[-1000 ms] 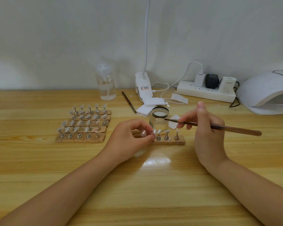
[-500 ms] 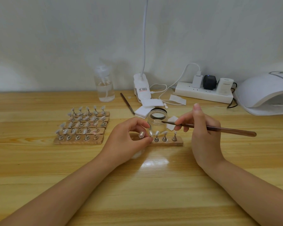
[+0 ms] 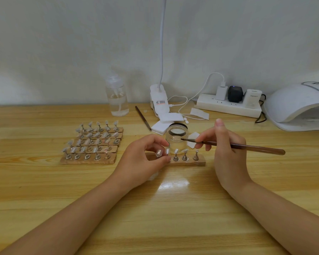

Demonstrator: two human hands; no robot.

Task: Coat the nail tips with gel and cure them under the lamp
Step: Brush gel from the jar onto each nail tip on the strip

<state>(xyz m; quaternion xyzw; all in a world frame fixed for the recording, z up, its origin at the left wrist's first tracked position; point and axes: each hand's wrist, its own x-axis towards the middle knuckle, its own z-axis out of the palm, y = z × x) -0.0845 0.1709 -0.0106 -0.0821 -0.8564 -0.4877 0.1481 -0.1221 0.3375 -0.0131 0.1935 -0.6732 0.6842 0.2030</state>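
our left hand (image 3: 142, 159) pinching a nail tip (image 3: 159, 152) at the wooden strip (image 3: 187, 161), right hand (image 3: 226, 150) gripping the brush (image 3: 247, 146), bristles at the jar (image 3: 176, 138) rim, lamp (image 3: 298, 105) far right on the worktop (image 3: 173, 208)

Both forearms come in from the bottom corners, bare, converging toward mid-frame. Left hand (image 3: 142, 159): palm turned right, fingers curled, thumb and index fingertip pinched together at its right edge (what they pinch is too small to tell). Right hand (image 3: 226, 153): back of hand toward the camera, wrist low near the worktop (image 3: 44, 190), thumb pointing up, fingertips pinching a thin brown brush (image 3: 243, 146) near its front end, handle trailing off right.
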